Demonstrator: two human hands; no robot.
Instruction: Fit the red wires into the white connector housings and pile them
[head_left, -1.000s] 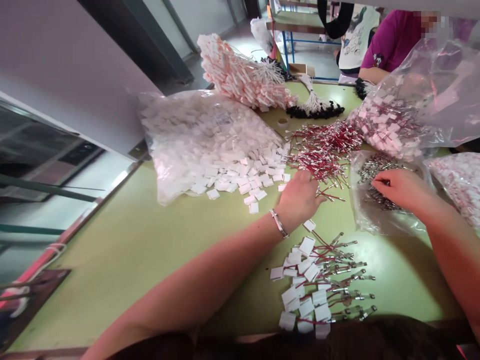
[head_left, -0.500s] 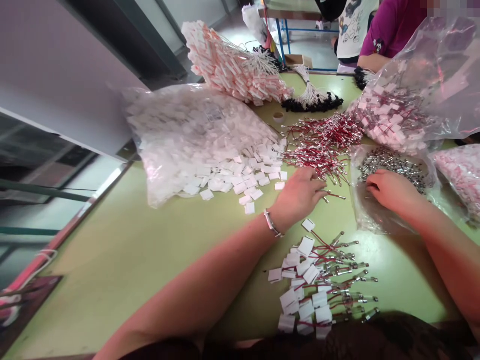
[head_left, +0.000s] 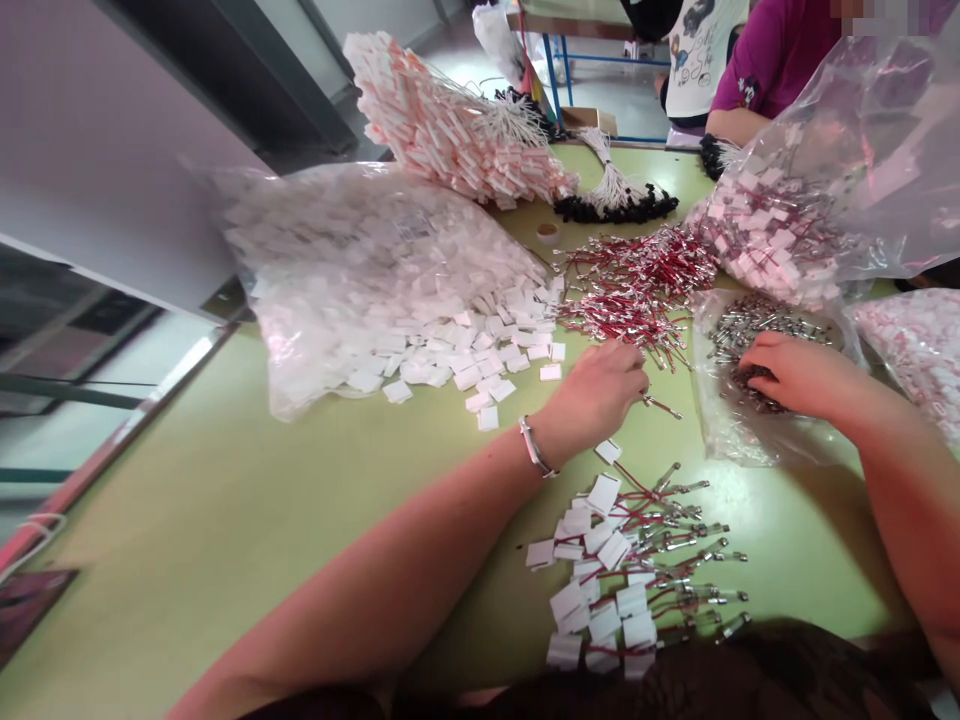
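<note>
Picking one thin red wire (head_left: 660, 405) from the pile, the left hand (head_left: 600, 390) pinches its end while the right hand (head_left: 795, 372) digs, fingers curled, into the clear bag of small metal parts (head_left: 750, 420) just beside it; go gently so neighbours don't tangle.

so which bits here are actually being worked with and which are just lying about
In use:
- left hand at the near edge of the red wire pile
- right hand in the clear bag of small metal parts

Lying about:
- assembled tagged wires near the table edge
- loose white tags and their bag
- pink-white tag bundle
- black-tipped white bundle
</note>
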